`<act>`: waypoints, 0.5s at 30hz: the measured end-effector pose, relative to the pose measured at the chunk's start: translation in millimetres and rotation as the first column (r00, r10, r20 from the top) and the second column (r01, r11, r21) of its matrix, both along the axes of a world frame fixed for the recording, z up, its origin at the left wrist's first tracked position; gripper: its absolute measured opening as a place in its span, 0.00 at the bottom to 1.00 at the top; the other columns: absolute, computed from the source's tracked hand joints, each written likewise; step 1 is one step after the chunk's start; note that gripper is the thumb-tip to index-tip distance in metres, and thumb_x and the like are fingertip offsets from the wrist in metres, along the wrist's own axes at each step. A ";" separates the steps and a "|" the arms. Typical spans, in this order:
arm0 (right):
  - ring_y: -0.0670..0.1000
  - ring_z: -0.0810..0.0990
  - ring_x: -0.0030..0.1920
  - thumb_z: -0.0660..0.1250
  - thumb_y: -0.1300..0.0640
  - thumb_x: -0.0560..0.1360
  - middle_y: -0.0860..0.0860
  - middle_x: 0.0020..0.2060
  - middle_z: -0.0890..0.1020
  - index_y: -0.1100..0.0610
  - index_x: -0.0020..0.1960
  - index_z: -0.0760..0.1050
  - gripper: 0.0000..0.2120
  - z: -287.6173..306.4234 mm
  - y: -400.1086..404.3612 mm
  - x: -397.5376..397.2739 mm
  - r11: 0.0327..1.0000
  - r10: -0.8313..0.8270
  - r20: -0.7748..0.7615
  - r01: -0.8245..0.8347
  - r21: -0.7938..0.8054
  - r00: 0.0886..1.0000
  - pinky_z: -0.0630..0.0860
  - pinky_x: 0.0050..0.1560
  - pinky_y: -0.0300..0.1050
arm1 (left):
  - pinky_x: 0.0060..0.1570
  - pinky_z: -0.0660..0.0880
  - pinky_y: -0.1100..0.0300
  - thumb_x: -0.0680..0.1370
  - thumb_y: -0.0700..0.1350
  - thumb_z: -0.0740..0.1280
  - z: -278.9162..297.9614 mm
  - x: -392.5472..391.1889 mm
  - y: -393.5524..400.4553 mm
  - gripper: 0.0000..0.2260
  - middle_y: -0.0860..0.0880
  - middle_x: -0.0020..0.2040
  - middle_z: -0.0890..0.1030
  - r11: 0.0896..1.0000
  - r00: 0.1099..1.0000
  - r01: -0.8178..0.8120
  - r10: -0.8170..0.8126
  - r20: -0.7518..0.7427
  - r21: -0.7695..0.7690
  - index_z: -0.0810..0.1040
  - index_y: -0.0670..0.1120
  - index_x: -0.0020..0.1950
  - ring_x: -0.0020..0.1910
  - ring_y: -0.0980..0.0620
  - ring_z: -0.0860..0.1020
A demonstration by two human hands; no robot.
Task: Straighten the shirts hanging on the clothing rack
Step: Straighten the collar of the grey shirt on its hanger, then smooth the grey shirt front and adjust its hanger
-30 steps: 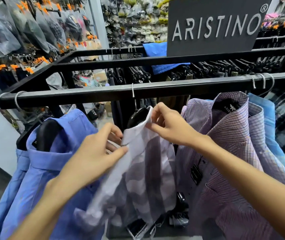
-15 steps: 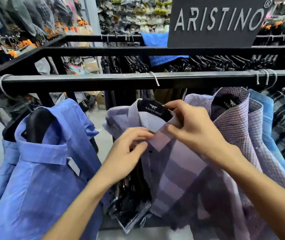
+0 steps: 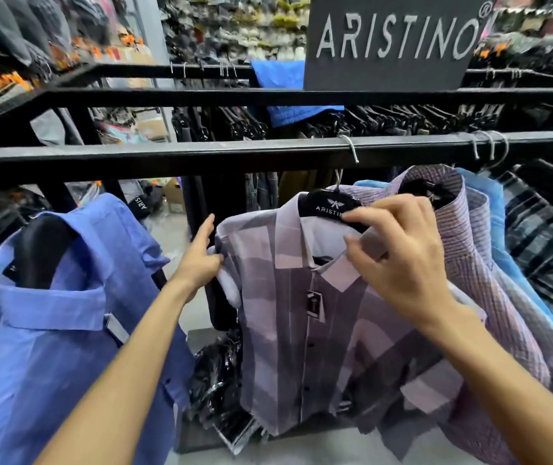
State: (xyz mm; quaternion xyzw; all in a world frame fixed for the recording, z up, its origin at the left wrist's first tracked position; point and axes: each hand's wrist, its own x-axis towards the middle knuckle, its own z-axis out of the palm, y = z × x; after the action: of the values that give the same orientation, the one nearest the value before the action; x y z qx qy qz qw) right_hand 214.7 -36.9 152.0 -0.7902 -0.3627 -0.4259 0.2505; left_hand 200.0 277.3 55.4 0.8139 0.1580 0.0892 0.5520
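A lilac and grey striped shirt hangs on a black hanger from the black rail, its front facing me. My right hand pinches the right side of its collar, just below the hanger. My left hand grips the shirt's left shoulder and sleeve edge. To the left hangs a blue shirt on a black hanger. A purple checked shirt hangs close on the right, partly behind my right hand.
More shirts, light blue and dark plaid, crowd the rail's right end. A dark brand sign stands on the upper rail. Dark trousers hang behind. Black plastic-wrapped items lie below the striped shirt.
The striped shirt has turned to face me and slid right along the rail. My left hand moved from the collar out to the left shoulder; my right hand stays at the collar.
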 end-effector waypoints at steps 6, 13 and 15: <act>0.54 0.78 0.47 0.74 0.66 0.72 0.53 0.47 0.80 0.58 0.57 0.83 0.14 -43.5 40.1 -8.5 0.963 0.230 -0.203 -0.253 -0.095 0.952 0.76 0.48 0.45 | 0.49 0.72 0.54 0.76 0.41 0.61 -12.4 19.7 -6.9 0.15 0.50 0.52 0.81 0.964 0.993 -0.026 0.055 -0.106 0.263 0.78 0.50 0.60 0.54 0.47 0.78; 0.54 0.80 0.51 0.68 0.57 0.79 0.54 0.49 0.82 0.60 0.61 0.80 0.12 -101.8 97.9 -8.4 0.918 0.300 -0.618 -0.397 -0.022 0.727 0.76 0.54 0.49 | 0.38 0.70 0.50 0.76 0.41 0.67 -32.8 -11.5 -14.7 0.07 0.41 0.34 0.80 0.932 0.968 -0.133 0.195 -0.158 0.336 0.76 0.41 0.38 0.41 0.39 0.79; 0.56 0.80 0.56 0.65 0.57 0.81 0.57 0.54 0.83 0.60 0.65 0.78 0.15 -119.2 116.0 -10.5 0.904 0.294 -0.689 -0.427 -0.026 0.663 0.75 0.60 0.49 | 0.37 0.72 0.52 0.75 0.43 0.68 -32.0 -28.2 -18.5 0.05 0.41 0.34 0.82 0.945 0.968 -0.148 0.198 -0.152 0.291 0.81 0.43 0.41 0.39 0.42 0.80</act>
State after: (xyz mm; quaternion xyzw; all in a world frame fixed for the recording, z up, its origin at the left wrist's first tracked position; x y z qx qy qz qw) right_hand 204.2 79.1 32.7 -0.8209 -0.4356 -0.0190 0.3687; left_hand 171.9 258.8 23.4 0.8708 0.2639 0.0852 0.4059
